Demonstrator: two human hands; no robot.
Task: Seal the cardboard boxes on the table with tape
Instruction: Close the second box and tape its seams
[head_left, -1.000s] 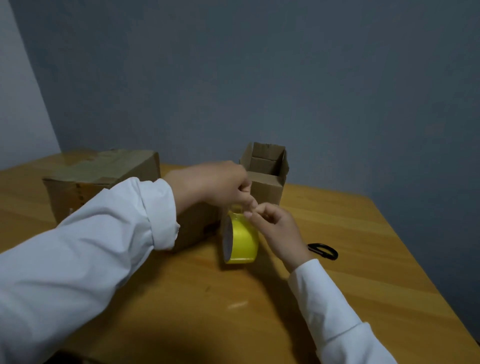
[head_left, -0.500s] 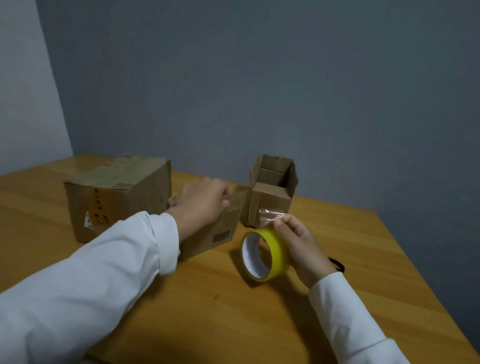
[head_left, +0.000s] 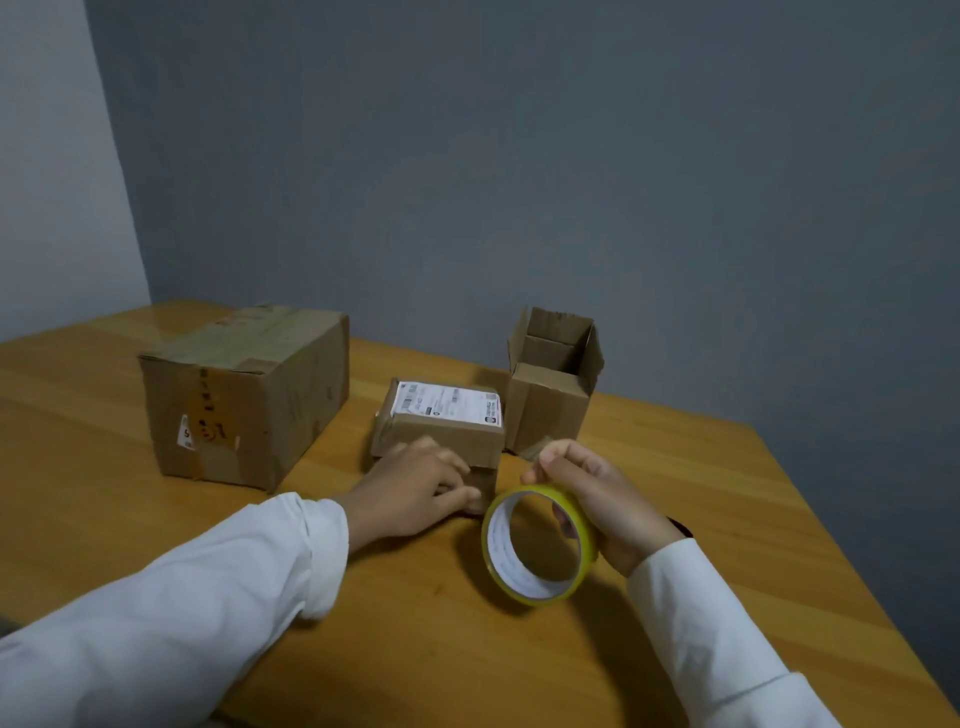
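Right hand (head_left: 608, 499) grips the tape (head_left: 537, 543), hiding something black at its 3 o'clock; left hand (head_left: 415, 493), fingers loosely bent, presses the small box (head_left: 441, 431).

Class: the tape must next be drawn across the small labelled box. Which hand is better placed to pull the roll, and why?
The right hand: it already grips the yellow tape roll beside the small labelled box. The left hand presses the box's near face, steadying it.
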